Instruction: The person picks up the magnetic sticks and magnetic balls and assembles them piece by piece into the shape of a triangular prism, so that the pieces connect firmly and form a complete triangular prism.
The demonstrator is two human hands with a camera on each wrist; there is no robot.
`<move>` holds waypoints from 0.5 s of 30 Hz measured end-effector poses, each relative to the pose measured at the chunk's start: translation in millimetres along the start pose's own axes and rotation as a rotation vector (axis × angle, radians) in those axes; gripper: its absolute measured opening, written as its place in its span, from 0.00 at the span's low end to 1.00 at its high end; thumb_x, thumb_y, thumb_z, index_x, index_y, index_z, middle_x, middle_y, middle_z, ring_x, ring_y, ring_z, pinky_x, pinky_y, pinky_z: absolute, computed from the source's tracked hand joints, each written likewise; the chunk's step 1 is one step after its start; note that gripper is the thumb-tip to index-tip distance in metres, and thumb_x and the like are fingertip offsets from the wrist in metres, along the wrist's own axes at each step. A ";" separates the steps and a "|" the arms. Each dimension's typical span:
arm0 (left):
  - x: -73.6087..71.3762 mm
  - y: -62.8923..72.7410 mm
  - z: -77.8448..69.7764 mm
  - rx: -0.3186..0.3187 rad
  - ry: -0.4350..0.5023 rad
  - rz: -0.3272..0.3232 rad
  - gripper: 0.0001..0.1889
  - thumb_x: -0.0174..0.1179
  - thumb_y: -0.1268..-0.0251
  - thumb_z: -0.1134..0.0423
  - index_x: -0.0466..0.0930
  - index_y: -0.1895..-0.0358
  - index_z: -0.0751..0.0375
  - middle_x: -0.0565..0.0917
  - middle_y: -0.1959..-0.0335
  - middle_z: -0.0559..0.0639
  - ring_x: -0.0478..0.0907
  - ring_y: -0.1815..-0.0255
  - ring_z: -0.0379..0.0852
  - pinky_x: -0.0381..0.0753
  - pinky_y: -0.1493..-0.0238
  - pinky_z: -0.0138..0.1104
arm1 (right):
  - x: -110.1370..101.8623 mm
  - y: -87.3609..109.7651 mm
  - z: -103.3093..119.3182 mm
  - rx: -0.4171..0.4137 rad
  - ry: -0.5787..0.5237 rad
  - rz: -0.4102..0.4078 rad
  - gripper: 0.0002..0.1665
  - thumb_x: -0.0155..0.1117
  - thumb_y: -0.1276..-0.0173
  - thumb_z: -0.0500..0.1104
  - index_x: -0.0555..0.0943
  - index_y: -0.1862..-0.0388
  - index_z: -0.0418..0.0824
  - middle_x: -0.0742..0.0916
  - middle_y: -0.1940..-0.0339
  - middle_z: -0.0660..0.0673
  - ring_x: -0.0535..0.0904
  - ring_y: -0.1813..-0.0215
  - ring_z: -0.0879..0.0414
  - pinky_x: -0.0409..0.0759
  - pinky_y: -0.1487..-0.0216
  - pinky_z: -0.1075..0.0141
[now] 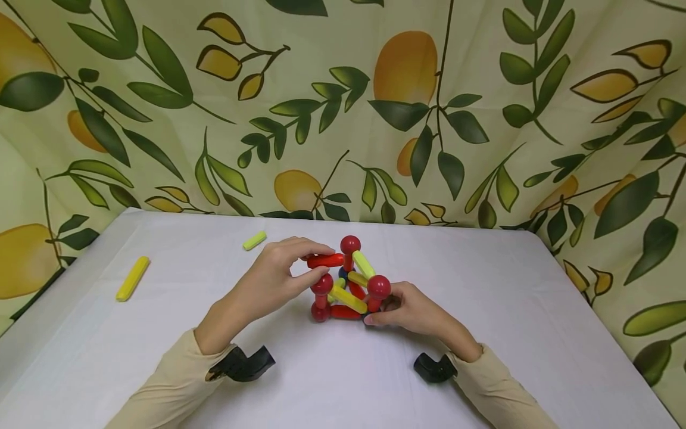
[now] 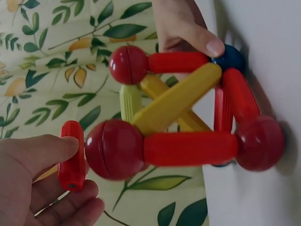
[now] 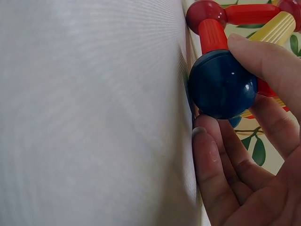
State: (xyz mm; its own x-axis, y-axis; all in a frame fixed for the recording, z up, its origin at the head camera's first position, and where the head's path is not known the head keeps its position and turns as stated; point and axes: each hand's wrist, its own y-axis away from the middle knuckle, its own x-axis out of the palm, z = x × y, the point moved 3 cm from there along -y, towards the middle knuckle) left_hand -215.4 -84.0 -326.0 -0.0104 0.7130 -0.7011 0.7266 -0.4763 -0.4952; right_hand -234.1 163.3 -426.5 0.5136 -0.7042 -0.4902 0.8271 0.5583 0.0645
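Observation:
A frame of balls and ribbed rods stands on the table, with red balls [image 1: 379, 287] on top, red uprights and slanted yellow rods [image 1: 348, 299]. My left hand [image 1: 278, 271] pinches a short red rod [image 2: 72, 155] between thumb and fingers, just beside an upper red ball [image 2: 115, 149]. The rod lies crosswise near the frame's top in the head view. At the near right corner my right hand [image 1: 409, 310] grips the lower blue ball [image 3: 223, 84], its thumb on the ball and the foot of the upright. A light green rod [image 1: 364, 264] slants behind.
A long yellow rod [image 1: 133, 279] lies on the white tabletop [image 1: 177, 250] at the left. Farther back is a short yellow-green rod [image 1: 254, 241], behind my left hand. A leaf-and-fruit patterned cloth [image 1: 321, 179] hangs along the table's far edge.

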 end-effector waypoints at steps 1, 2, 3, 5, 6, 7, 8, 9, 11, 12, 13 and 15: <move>1.9 -1.3 -1.4 0.006 0.007 0.006 0.16 0.69 0.40 0.68 0.85 0.47 0.58 0.88 0.55 0.48 0.81 0.57 0.41 0.84 0.55 0.33 | -0.1 -0.1 0.1 -0.001 -0.002 0.000 0.15 0.76 0.41 0.44 0.85 0.57 0.41 0.85 0.69 0.48 0.78 0.67 0.57 0.78 0.66 0.70; 3.8 -2.5 -2.8 0.011 0.014 0.012 0.16 0.69 0.40 0.68 0.85 0.47 0.58 0.88 0.55 0.48 0.81 0.57 0.41 0.84 0.55 0.33 | -0.1 -0.1 0.3 -0.002 -0.005 0.000 0.15 0.76 0.41 0.44 0.85 0.57 0.41 0.85 0.69 0.48 0.78 0.67 0.57 0.78 0.66 0.70; 5.8 -3.5 -4.1 0.016 0.016 0.019 0.16 0.69 0.40 0.67 0.85 0.47 0.58 0.88 0.55 0.48 0.81 0.57 0.41 0.84 0.55 0.32 | -0.1 0.0 0.5 -0.005 -0.006 0.001 0.15 0.76 0.41 0.44 0.85 0.57 0.41 0.85 0.69 0.48 0.78 0.67 0.57 0.78 0.66 0.70; 9.9 -5.2 -5.9 0.025 0.021 0.036 0.17 0.70 0.41 0.67 0.85 0.48 0.59 0.88 0.55 0.49 0.81 0.56 0.41 0.84 0.55 0.32 | -0.1 0.2 1.0 -0.007 -0.009 0.003 0.15 0.76 0.41 0.44 0.85 0.56 0.41 0.85 0.68 0.48 0.78 0.67 0.57 0.79 0.66 0.69; 12.0 -6.0 -6.7 0.028 0.022 0.043 0.17 0.70 0.41 0.67 0.85 0.48 0.59 0.88 0.55 0.49 0.81 0.56 0.41 0.83 0.56 0.32 | 0.0 0.2 1.0 -0.008 -0.009 0.004 0.15 0.76 0.41 0.44 0.85 0.56 0.42 0.85 0.68 0.48 0.79 0.67 0.57 0.79 0.65 0.69; 14.0 -6.5 -7.1 0.033 0.023 0.048 0.16 0.70 0.41 0.67 0.85 0.48 0.59 0.88 0.55 0.49 0.81 0.56 0.41 0.83 0.57 0.31 | 0.1 0.3 1.0 -0.009 -0.008 0.004 0.15 0.76 0.41 0.44 0.85 0.56 0.41 0.86 0.68 0.48 0.79 0.67 0.57 0.79 0.65 0.69; 16.0 -7.0 -7.6 0.036 0.028 0.053 0.16 0.70 0.41 0.67 0.85 0.48 0.59 0.88 0.55 0.49 0.81 0.56 0.41 0.83 0.58 0.30 | 0.1 0.4 0.9 -0.010 -0.007 0.005 0.15 0.76 0.41 0.44 0.85 0.56 0.41 0.86 0.68 0.48 0.79 0.67 0.57 0.79 0.65 0.69; 17.9 -7.4 -7.8 0.038 0.034 0.058 0.15 0.70 0.41 0.68 0.86 0.49 0.59 0.88 0.56 0.49 0.81 0.56 0.41 0.83 0.58 0.29 | 0.2 0.3 0.8 -0.011 -0.004 0.005 0.15 0.76 0.41 0.44 0.85 0.56 0.42 0.86 0.68 0.48 0.79 0.67 0.57 0.79 0.65 0.69; 21.5 -8.0 -8.2 0.038 0.057 0.065 0.15 0.69 0.41 0.68 0.86 0.50 0.60 0.88 0.56 0.49 0.81 0.57 0.41 0.83 0.60 0.27 | 0.2 0.1 0.6 -0.011 0.001 0.003 0.15 0.76 0.41 0.45 0.85 0.56 0.42 0.86 0.67 0.48 0.79 0.67 0.56 0.79 0.64 0.69; 23.2 -8.2 -8.3 0.039 0.066 0.066 0.15 0.70 0.41 0.68 0.86 0.50 0.60 0.88 0.57 0.49 0.81 0.58 0.41 0.82 0.61 0.26 | 0.1 0.0 0.5 -0.012 0.002 0.003 0.15 0.76 0.41 0.45 0.85 0.56 0.42 0.86 0.67 0.48 0.79 0.67 0.56 0.79 0.64 0.69; 25.0 -8.5 -8.4 0.040 0.076 0.068 0.14 0.69 0.41 0.68 0.86 0.50 0.61 0.88 0.57 0.49 0.81 0.59 0.41 0.82 0.62 0.25 | 0.0 -0.1 0.3 -0.013 0.003 0.002 0.16 0.76 0.41 0.45 0.85 0.55 0.42 0.86 0.67 0.48 0.79 0.66 0.56 0.79 0.64 0.69; 28.3 -8.6 -8.6 0.046 0.092 0.074 0.14 0.69 0.41 0.68 0.86 0.50 0.61 0.88 0.58 0.50 0.81 0.60 0.41 0.82 0.62 0.25 | -0.2 -0.2 0.1 -0.013 0.004 0.001 0.16 0.76 0.41 0.45 0.85 0.55 0.42 0.86 0.66 0.48 0.79 0.66 0.56 0.79 0.64 0.69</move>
State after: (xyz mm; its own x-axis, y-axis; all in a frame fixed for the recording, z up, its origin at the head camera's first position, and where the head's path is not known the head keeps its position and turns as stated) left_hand -216.0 -55.3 -337.2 0.1064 0.7182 -0.6876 0.6907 -0.5508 -0.4685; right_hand -234.3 163.3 -426.3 0.5137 -0.7019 -0.4934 0.8236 0.5646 0.0541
